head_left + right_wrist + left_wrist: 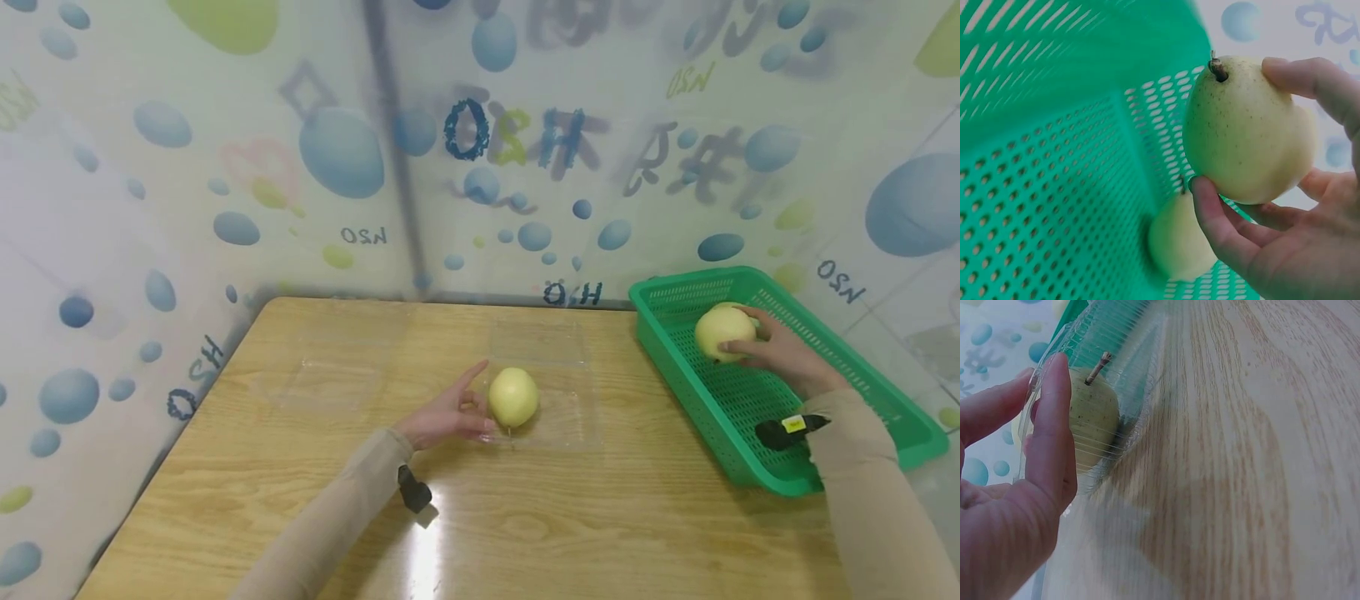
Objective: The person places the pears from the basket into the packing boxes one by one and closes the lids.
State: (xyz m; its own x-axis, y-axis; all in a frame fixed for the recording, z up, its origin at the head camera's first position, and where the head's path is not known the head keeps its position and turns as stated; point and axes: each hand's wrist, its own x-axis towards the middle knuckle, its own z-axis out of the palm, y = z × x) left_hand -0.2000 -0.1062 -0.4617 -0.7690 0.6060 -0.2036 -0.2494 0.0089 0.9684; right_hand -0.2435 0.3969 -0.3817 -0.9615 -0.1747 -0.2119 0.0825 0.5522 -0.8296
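Observation:
My right hand (780, 350) grips a pale yellow pear (1247, 131), thumb on one side and fingers on the other, inside the green basket (678, 367). A second pear (1179, 240) lies on the basket floor below it. On the table, a clear plastic clamshell box (573, 417) stands with its lid folded back, holding one pear (513, 397) in its left part. My left hand (450, 414) is at that box's left side, thumb and fingers pinching its thin wall (1129, 337). That pear's stem points toward the table's front.
Another clear clamshell box (330, 387) lies with its lid back on the left of the wooden table (540, 525). A patterned curtain (450, 208) with blue and green spots stands behind the table and along both sides. The basket fills the right side.

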